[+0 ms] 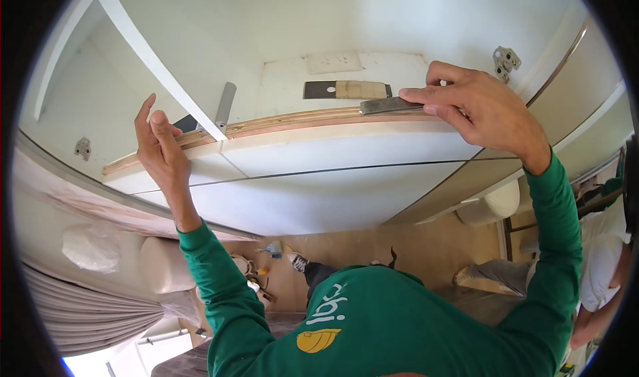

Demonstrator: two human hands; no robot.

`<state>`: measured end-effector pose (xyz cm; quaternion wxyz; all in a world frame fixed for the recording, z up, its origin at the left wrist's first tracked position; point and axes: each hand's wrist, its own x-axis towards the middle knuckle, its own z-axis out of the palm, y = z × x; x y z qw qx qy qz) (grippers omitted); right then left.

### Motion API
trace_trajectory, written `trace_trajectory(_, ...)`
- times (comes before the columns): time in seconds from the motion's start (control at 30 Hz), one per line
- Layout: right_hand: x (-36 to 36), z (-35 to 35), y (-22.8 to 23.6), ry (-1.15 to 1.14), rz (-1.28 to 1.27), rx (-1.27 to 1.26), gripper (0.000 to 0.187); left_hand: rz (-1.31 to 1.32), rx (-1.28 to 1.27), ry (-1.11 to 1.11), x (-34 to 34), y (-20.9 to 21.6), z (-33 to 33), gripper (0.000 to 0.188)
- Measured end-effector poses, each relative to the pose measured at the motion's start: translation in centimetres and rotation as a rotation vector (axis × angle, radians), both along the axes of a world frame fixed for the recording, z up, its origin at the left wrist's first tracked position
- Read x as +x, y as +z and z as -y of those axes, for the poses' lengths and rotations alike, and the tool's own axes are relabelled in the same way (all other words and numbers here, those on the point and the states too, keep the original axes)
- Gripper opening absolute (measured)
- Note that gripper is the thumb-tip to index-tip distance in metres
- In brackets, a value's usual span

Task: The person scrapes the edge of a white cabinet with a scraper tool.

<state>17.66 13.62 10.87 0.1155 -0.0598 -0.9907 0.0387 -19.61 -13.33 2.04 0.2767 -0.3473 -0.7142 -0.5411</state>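
Observation:
My right hand (476, 104) pinches a flat dark grey bar (389, 105), its kind unclear, between thumb and fingers. The bar lies along the raw plywood edge (293, 121) at the front of a white cabinet. Just behind it, on the cabinet floor, rests a flat black blade (321, 90) with a hole, partly wrapped in tan tape. My left hand (162, 144) is at the left part of the same edge, beside the white upright divider, with index finger and thumb raised apart; its other fingers are partly hidden. A dark flat piece (186, 124) shows beyond its thumb.
A grey strip (225, 104) stands by the white divider (156, 60). Metal hinge plates (506, 64) are fixed on the cabinet's side walls. White fronts (333, 190) hang below the edge. Another person (599, 264) is at the right, with tools (256, 277) on the floor below.

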Motion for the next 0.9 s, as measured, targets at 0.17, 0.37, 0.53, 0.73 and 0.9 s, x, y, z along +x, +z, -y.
trace_trajectory(0.17,-1.2,0.2,-0.1,0.061,-0.032,0.072,0.029,-0.076,0.025,-0.016,-0.8,-0.6,-0.1,0.068)
trace_trajectory(0.37,-0.6,-0.5,0.8,0.038,0.024,-0.013,0.031,-0.068,0.046,-0.024,-0.9,-0.8,0.0,0.069)
trace_trajectory(0.53,-0.6,-0.7,0.1,0.046,-0.008,-0.027,0.031,-0.051,0.027,-0.005,-0.2,-0.6,-0.1,0.070)
trace_trajectory(0.73,-0.8,-1.4,-0.4,0.084,-0.035,-0.032,0.030,-0.083,0.031,-0.006,-0.7,-0.7,-0.1,0.078)
trace_trajectory(0.9,-0.9,-1.4,-0.1,0.066,-0.013,-0.039,0.029,-0.100,0.043,0.010,-0.8,-0.7,-0.1,0.084)
